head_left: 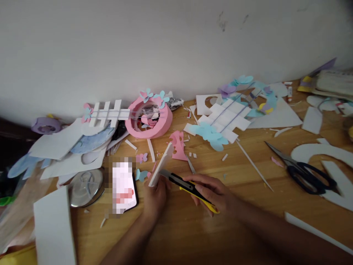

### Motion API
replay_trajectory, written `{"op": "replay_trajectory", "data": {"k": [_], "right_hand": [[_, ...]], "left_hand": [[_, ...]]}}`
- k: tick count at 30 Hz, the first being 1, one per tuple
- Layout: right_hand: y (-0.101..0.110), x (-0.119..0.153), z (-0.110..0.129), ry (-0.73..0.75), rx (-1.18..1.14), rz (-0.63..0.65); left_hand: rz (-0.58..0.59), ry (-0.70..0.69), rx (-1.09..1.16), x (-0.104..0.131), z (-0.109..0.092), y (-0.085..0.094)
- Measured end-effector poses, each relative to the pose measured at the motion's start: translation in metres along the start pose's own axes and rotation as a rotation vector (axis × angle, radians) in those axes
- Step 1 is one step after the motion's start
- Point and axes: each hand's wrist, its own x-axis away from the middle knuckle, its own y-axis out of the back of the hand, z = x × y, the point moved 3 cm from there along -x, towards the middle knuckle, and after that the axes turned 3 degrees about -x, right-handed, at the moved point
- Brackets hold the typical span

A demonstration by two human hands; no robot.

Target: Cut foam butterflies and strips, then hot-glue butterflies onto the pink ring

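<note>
My left hand (156,198) grips a narrow white foam board piece (162,165), which stands on edge, tilted up to the right. In my right hand (213,191) is a yellow and black utility knife (190,186), its blade pointing left at the piece's lower right side. The blade tip appears to touch the foam, though exact contact is hard to tell. Just left of my left hand lies a phone (124,187) with a lit, blurred screen. Beyond my hands are a pink paper scrap (178,146) and small blue and pink paper shapes (141,174).
A pink ring instrument model (165,123) and a blue one (230,112) lie near the wall. Dark-handled scissors (303,173) rest at right, beside a curved white cutout (320,149). A round metal tin (86,187) and white boards (55,228) are at left.
</note>
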Motion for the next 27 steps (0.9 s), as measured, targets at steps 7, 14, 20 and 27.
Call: {"op": "replay_trajectory", "data": {"k": [7,14,20,27], "right_hand": [[-0.001,-0.001,0.005,-0.020,0.044,0.059],[0.001,-0.001,0.002,-0.023,0.069,0.046],[-0.003,0.000,0.005,0.023,0.137,0.049],[-0.010,0.002,-0.001,0.026,0.233,0.032]], "left_hand": [[-0.005,0.055,0.000,-0.003,0.009,0.003],[0.016,0.084,-0.013,-0.005,0.013,0.000],[-0.012,0.177,0.026,0.000,0.018,-0.002],[-0.056,0.155,-0.056,-0.001,0.015,0.001]]}}
